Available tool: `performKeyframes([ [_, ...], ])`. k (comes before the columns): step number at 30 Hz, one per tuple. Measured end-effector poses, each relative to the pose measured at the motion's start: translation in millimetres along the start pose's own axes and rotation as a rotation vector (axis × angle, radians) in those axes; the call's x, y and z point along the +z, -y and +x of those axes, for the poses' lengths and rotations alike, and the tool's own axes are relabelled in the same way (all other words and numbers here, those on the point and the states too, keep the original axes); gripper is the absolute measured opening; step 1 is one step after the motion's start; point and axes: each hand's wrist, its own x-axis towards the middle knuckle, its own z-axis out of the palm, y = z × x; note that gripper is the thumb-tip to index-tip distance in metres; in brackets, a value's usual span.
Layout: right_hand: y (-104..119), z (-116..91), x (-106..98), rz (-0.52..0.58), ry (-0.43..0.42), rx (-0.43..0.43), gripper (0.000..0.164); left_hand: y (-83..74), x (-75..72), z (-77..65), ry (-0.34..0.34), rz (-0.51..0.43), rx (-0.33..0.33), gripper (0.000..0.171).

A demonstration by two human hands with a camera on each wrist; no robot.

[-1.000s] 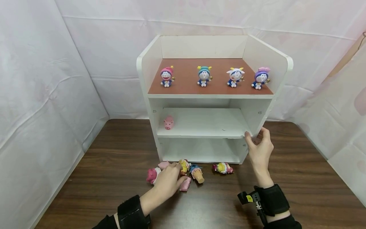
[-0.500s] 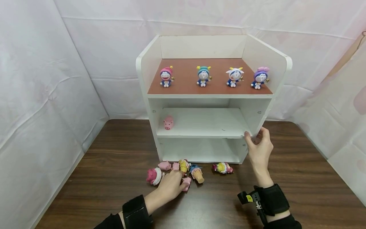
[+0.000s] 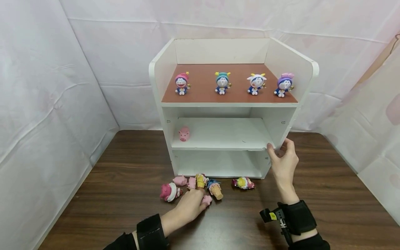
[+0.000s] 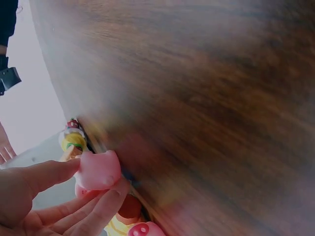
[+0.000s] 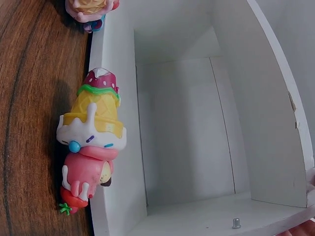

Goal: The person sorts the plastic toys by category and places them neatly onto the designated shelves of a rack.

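My left hand (image 3: 189, 205) pinches a small pink pig figurine (image 4: 98, 169) between thumb and fingers, low over the table in front of the shelf. Around it lie a yellow-topped figurine (image 3: 201, 181), an ice-cream-cone figurine (image 3: 216, 190), a pink-and-white figurine (image 3: 168, 192) and two more pink pigs, one of them a pig (image 3: 179, 180) on its side. My right hand (image 3: 283, 166) grips the right side panel of the white shelf unit (image 3: 229, 105), thumb on its front edge. Another cone figurine (image 5: 98, 113) lies along the unit's base.
Several blue cat figurines in hats, such as the green-hatted figurine (image 3: 222, 83), stand on the brown top board (image 3: 200, 71). A pink pig (image 3: 184, 134) stands at the left of the middle shelf (image 3: 225, 133). White cloth (image 3: 109, 52) hangs behind the dark wooden table (image 3: 125, 180).
My left hand has shifted right along the table, taking the pink pig with it. More of the figurines to its left now show. The right hand stays on the side panel.
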Motion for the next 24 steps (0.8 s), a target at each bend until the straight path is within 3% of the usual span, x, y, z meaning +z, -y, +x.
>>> performKeyframes([
  [6,2.2,1.8,-2.4,-0.019,0.025,0.000,0.035,0.5,-2.0,1.3,-0.016,0.055,0.141,0.012],
  [13,3.4,8.0,-7.0,-0.050,0.073,-0.014,0.035,6.7,-6.7,6.0,0.029,0.081,0.300,0.017],
  [17,3.9,13.2,-7.8,-0.063,0.091,-0.016,0.034,12.3,-8.1,9.8,0.054,0.141,0.402,0.015],
  [24,4.7,17.8,-9.2,-0.084,0.099,-0.030,0.033,14.9,-10.7,10.8,0.044,0.266,0.517,0.014],
])
